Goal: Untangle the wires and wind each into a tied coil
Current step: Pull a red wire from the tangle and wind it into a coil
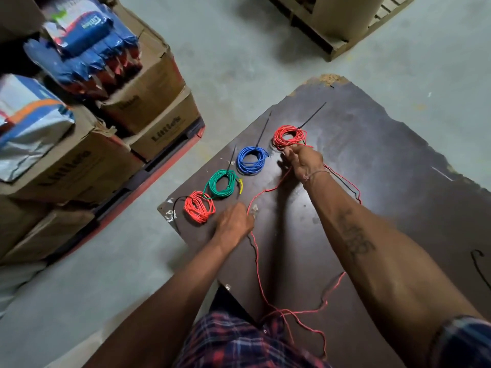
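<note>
Four wire coils lie in a diagonal row on a dark board [372, 181]: a red coil [199, 207], a green coil [222, 184], a blue coil [252, 160] and a far red coil [289, 136]. Black cable ties stick out of the green, blue and far red coils. My right hand [303, 162] holds the near edge of the far red coil. A loose red wire [259, 264] trails from there across the board toward my lap. My left hand [235, 221] pinches this loose wire just right of the near red coil.
Stacked cardboard boxes [148, 83] with blue packets on top stand on a red pallet at the left. A wooden pallet [337, 35] sits at the top. A black hook-shaped wire [478, 264] lies at the board's right edge. Grey floor surrounds the board.
</note>
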`<state>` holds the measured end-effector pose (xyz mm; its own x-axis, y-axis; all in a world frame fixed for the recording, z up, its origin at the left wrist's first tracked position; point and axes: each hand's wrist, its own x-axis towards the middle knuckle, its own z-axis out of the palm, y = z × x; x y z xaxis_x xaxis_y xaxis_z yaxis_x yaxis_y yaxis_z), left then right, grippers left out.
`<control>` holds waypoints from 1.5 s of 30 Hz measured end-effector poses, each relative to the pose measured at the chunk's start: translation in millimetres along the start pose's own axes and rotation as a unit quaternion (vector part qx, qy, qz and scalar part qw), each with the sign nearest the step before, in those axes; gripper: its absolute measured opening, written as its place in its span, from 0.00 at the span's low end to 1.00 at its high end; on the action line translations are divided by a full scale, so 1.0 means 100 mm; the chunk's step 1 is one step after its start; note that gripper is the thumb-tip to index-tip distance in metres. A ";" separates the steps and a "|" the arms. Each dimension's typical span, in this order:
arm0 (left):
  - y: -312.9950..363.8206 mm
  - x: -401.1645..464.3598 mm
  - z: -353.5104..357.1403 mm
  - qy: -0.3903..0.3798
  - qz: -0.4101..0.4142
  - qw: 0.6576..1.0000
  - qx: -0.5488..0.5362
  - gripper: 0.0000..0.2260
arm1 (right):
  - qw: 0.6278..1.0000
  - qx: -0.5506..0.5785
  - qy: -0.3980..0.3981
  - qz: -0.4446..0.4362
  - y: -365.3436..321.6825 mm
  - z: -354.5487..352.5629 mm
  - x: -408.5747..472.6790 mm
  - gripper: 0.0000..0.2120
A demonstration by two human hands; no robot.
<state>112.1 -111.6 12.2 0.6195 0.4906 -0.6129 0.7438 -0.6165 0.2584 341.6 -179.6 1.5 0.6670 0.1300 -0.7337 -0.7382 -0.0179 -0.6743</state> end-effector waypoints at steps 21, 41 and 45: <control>0.44 0.16 0.06 -0.038 0.167 0.878 -0.448 0.09 | 0.705 -0.656 -0.137 -0.233 2.31 -1.89 -2.10 0.30; -0.08 -1.19 1.13 -0.088 0.157 0.953 -0.245 0.12 | 0.951 -0.287 0.062 -0.100 2.00 -2.04 -1.47 0.16; -0.03 -1.38 1.22 -0.135 0.123 0.896 -0.405 0.13 | 0.977 -0.178 0.098 -0.066 1.62 -2.27 -1.24 0.21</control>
<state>-6.1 -252.4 5.0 0.7876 0.1675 -0.5929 0.5990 0.0171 0.8005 162.0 -423.6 -35.8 0.7858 -0.0367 -0.6174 -0.5863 -0.3621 -0.7246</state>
